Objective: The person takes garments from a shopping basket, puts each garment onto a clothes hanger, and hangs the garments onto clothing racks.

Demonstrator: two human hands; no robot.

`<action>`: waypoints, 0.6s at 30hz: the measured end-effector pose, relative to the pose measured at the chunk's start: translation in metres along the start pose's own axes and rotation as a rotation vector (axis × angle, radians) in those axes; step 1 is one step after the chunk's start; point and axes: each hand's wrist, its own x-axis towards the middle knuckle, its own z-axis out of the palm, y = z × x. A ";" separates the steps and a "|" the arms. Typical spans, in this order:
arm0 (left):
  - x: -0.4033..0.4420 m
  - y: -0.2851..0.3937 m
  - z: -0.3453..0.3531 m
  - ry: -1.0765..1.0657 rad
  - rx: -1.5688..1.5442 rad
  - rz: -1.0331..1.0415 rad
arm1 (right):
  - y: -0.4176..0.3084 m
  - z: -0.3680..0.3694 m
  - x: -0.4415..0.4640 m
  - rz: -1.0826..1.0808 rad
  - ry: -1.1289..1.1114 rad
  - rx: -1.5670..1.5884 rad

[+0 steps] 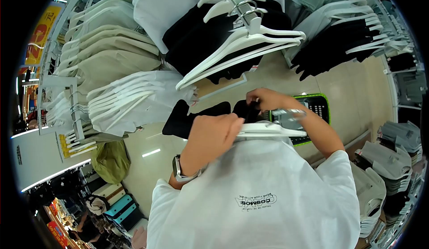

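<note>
My left hand (212, 132), with a watch on its wrist, is closed on a black garment (196, 117) in front of my chest. Just above it in the picture, my right hand (266, 99) pinches the dark cloth between thumb and fingers. A white hanger (272, 130) lies crosswise against my white T-shirt (241, 173), its left end hidden behind my left hand. I cannot tell whether that hand also grips the hanger. Bare white hangers (241, 52) hang from a metal rail arm ahead, in front of black clothes.
White tops (129, 99) and beige ones (107, 48) hang at the left, black clothes (335, 43) at the right. A black basket with a green rim (328, 110) is on the floor beyond my right forearm. Grey garments (384, 159) hang low at the right.
</note>
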 end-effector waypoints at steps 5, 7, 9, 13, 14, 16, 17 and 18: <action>-0.026 -0.040 -0.011 0.222 -0.070 -0.136 | 0.004 -0.038 -0.041 0.149 -0.118 0.418; -0.031 -0.048 -0.012 0.276 -0.094 -0.196 | -0.016 -0.036 -0.057 0.302 0.155 0.851; -0.036 -0.051 -0.014 0.312 -0.079 -0.236 | -0.017 -0.034 -0.067 0.319 0.147 0.939; -0.035 -0.050 -0.014 0.524 0.017 -0.229 | -0.021 -0.024 -0.080 0.278 0.168 1.079; -0.036 -0.051 -0.014 0.527 0.010 -0.249 | -0.028 -0.023 -0.084 0.322 0.233 1.120; -0.036 -0.055 -0.012 0.535 -0.002 -0.285 | -0.045 -0.022 -0.091 0.410 0.365 1.199; -0.037 -0.054 -0.010 0.555 -0.015 -0.299 | -0.052 -0.018 -0.091 0.470 0.466 1.280; -0.035 -0.052 -0.005 0.573 -0.029 -0.309 | -0.058 -0.014 -0.091 0.528 0.572 1.361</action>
